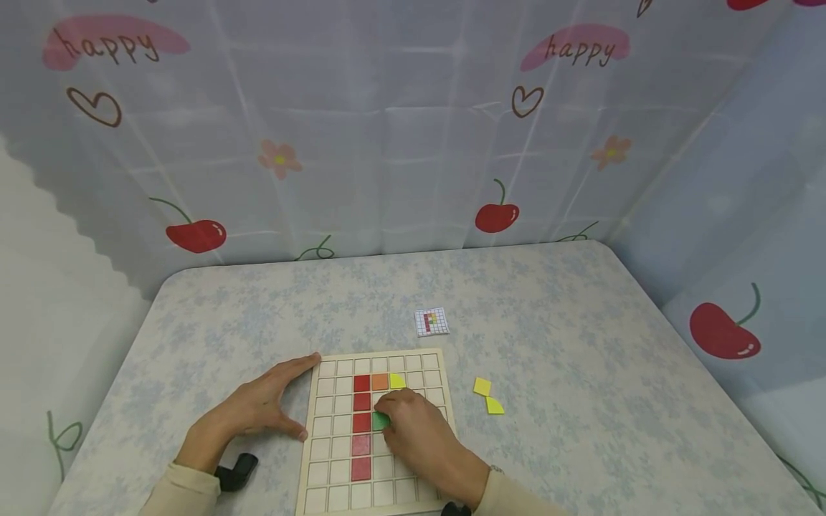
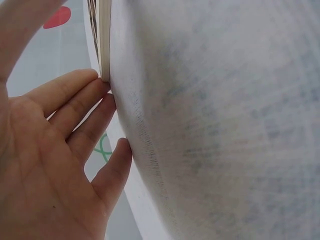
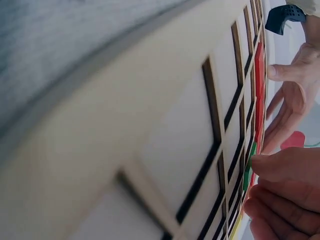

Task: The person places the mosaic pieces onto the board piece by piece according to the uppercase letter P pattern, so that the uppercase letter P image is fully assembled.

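A wooden grid board lies on the table, with a column of several red tiles in its cells. An orange tile and a yellow quarter-round tile sit in the row of the topmost red one. My right hand pinches a green tile at the cell beside the third red tile; its fingers partly cover the piece. In the right wrist view the thumb meets the green tile. With fingers spread, my left hand touches the board's left edge; its fingertips show against that edge in the left wrist view.
Right of the board lie a yellow square tile and a yellow quarter-round tile. Behind the board is a small card printed with a coloured grid pattern. A patterned curtain hangs behind the table.
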Motion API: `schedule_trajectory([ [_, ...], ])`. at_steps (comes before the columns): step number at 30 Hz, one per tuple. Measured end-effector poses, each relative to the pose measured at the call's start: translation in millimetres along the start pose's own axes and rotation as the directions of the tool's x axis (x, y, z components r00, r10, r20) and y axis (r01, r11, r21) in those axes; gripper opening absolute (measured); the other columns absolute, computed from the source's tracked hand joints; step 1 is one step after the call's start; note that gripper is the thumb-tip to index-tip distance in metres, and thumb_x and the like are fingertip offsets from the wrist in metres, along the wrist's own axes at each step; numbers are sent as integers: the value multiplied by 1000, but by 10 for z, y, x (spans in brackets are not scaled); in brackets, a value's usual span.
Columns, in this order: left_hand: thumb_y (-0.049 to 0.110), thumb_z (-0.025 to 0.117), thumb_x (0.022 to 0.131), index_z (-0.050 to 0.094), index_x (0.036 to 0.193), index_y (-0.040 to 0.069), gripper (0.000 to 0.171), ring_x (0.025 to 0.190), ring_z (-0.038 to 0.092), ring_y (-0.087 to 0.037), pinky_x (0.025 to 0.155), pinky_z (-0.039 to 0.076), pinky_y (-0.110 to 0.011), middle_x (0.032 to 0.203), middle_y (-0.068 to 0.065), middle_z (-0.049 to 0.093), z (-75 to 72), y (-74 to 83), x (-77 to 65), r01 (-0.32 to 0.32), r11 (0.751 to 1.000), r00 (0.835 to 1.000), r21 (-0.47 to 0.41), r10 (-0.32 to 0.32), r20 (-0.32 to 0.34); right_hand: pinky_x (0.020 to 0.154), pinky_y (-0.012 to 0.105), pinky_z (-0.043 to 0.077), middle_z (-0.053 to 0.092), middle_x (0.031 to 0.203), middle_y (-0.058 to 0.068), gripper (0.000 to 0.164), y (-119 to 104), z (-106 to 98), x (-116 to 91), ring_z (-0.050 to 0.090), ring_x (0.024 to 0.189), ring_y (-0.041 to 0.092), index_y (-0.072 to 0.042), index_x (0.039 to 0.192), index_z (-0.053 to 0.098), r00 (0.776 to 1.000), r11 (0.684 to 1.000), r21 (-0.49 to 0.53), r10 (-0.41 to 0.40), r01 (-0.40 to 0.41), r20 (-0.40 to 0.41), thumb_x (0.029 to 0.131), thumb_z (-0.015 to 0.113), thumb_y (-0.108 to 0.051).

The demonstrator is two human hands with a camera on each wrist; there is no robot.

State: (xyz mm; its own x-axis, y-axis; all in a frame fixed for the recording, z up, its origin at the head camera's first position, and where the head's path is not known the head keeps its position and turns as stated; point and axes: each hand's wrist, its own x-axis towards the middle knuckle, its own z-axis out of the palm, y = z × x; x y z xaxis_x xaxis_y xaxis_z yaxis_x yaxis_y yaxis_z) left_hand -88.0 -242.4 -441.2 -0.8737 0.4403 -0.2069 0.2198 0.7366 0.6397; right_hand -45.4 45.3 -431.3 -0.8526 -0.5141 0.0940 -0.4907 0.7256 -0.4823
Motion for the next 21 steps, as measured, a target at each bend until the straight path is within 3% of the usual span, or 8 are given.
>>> schedule_trajectory([
  [7,46,94,56,32,155,14,121,141,29,-43,97,35,-67,157,-16,30,-2,15,1,3,1000,1000,9,-3,5,87,35,53,68,115,5,25,116,-96,-53,62,110,22,-3,110,73,999,999,14,48,-48,-23,85,73,-3],
  [13,44,94,57,32,155,13,121,141,29,-44,97,36,-67,157,-16,30,-6,28,-3,2,1000,1000,6,-2,5,89,39,53,67,118,10,26,306,-210,-135,61,114,26,0,112,72,994,997,23,78,-76,-79,86,71,-1],
  [21,49,93,57,33,155,14,120,141,29,-42,98,36,-66,158,-15,30,-3,16,-13,-7,1000,1000,24,7,-6,89,44,52,67,116,13,27,576,-405,-295,62,112,32,1,108,72,971,980,23,201,-200,-130,82,74,3],
])
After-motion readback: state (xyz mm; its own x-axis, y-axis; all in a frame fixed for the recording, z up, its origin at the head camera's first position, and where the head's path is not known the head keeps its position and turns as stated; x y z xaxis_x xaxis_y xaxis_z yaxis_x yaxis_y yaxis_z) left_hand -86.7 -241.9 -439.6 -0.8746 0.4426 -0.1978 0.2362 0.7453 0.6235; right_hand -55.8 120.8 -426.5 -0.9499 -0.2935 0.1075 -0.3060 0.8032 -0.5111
